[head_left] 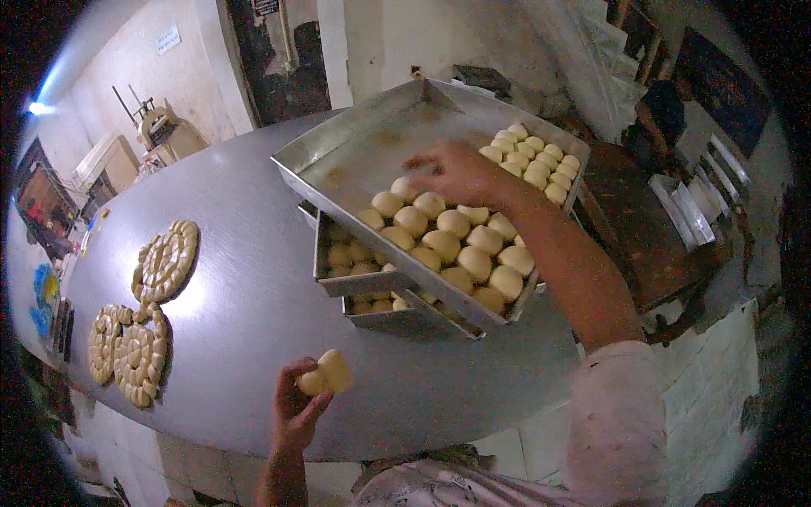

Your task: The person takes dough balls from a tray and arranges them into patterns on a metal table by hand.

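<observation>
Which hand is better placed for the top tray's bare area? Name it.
Right hand, likely: it's over the top tray; the left hand is away from it, holding dough pieces.

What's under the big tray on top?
Under the top tray are at least two lower trays with dough balls showing. The top tray hides the rest of their insides, so how many balls they hold can't be seen.

Pale, rounded dough balls (444,247) crowd the tray's (363,127) right side, corner to corner; two dough pieces (325,376), touching, are held toward the bench's (253,253) near edge.
</observation>
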Tool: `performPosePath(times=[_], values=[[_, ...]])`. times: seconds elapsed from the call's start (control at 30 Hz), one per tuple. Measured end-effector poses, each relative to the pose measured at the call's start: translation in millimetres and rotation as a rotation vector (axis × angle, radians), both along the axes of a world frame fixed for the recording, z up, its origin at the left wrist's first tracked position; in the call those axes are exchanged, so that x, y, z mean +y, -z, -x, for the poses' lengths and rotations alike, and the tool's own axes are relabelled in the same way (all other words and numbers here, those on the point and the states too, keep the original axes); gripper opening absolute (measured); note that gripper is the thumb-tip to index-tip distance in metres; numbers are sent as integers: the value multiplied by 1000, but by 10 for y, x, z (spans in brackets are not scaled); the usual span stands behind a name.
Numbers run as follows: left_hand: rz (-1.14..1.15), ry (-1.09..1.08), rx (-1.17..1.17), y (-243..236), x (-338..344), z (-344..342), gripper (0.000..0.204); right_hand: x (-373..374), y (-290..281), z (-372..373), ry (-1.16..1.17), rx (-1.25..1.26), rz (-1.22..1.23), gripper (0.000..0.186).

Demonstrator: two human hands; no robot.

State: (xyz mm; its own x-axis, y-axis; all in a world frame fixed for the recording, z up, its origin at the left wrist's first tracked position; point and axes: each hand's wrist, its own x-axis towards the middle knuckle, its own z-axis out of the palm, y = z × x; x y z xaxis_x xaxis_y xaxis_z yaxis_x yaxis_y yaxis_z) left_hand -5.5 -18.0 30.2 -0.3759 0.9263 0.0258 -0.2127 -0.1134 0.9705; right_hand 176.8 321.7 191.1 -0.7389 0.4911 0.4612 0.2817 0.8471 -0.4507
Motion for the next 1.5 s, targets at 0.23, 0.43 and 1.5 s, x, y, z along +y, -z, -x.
performPosePath(times=[0.23, 0.43, 1.5], values=[[-118, -57, 68, 113, -251, 180, 32, -2014, 203, 80, -8, 473, 357, 24], [85, 226, 140, 237, -266, 29, 24, -2909, 1578, -152, 15, 147, 473, 36], [353, 125, 70, 679, 291, -104, 23, -1206, 2747, -1990, 984, -208, 167, 18]])
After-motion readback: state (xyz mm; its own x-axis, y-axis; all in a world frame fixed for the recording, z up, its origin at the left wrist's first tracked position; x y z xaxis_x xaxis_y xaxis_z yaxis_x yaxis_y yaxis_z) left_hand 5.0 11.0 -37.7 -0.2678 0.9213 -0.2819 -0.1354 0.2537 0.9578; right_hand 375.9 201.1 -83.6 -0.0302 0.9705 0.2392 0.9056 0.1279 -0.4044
